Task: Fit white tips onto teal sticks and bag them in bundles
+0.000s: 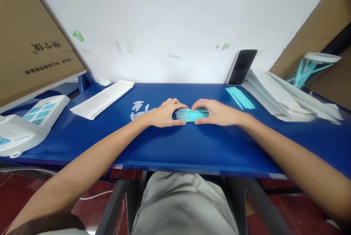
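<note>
A bundle of thin teal plastic sticks (191,115) lies crosswise near the middle of the blue table, paler at its left end. My left hand (167,113) curves around that left end, thumb on the near side and fingers on the far side. Around the other end, my right hand (212,112) closes in the same way. Left of my left hand are several small translucent white pieces (139,112). A second, loosely fanned group of teal sticks (240,98) rests to the right, beyond my right hand.
A phone (242,67) leans on the back wall. White plastic bags (290,99) and a clear cup of teal sticks (304,70) are at right. On the left are a flat white packet (102,99), a white power strip (52,114) and a cardboard box (35,41).
</note>
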`<state>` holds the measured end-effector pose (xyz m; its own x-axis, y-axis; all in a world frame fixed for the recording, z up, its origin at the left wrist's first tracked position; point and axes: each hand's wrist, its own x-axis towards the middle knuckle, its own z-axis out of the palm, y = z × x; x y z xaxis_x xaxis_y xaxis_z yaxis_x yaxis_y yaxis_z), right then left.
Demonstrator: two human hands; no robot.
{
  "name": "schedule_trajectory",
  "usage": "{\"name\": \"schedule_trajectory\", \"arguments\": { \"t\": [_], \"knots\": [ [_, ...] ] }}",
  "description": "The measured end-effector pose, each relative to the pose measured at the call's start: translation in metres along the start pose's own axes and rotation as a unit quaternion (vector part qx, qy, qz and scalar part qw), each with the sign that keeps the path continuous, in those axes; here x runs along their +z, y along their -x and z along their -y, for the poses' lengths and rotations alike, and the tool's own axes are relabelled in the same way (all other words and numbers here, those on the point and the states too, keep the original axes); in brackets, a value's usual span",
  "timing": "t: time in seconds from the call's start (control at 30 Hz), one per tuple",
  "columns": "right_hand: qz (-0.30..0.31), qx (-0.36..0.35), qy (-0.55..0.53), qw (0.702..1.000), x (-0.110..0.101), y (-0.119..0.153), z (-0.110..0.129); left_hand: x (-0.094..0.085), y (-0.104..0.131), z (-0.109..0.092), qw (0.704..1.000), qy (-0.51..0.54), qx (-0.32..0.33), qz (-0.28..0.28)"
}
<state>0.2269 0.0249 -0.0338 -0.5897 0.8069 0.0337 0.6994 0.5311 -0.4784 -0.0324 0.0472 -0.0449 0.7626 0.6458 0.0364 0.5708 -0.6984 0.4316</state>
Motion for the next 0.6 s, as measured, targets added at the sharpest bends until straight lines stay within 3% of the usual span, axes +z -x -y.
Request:
{"name": "schedule_trajectory", "arguments": {
  "t": [0.3, 0.6],
  "knots": [
    [-0.002, -0.021, 0.007, 1.000, 0.0004, -0.0009, -0.0003, -0.0007, -0.0018, 0.0026, 1.000, 0.016, -0.024, 0.008],
    [0.000, -0.069, 0.067, 0.995, 0.0024, 0.0014, 0.0020, -0.0009, -0.0036, 0.0048, 0.998, 0.051, 0.001, -0.023]
  ]
}}
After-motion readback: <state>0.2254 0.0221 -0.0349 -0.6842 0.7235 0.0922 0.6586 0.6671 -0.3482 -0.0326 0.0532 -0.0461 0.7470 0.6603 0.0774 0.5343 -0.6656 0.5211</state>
